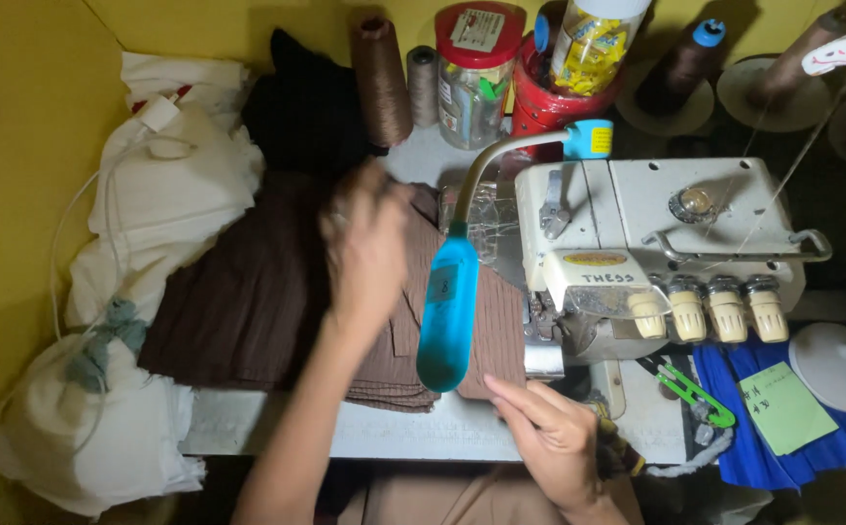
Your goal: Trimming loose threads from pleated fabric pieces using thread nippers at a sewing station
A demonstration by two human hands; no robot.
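Brown pleated fabric [248, 292] lies in a stack on the sewing table, left of a white overlock machine [656, 243]. My left hand [364, 243] is blurred and rests flat on top of the brown fabric near its middle. Down at the stack's front right corner, my right hand [549, 433] touches the edge with its fingers extended. A turquoise gooseneck lamp [449, 316] hangs over the fabric between my two hands.
White cloth bundles [165, 194] pile up at the left against a yellow wall. Thread cones [381, 83], a red-lidded jar [476, 73] and a red container [559, 102] stand at the back. Green snips [695, 394], a green note [784, 408] and blue cloth [831, 442] lie at the right.
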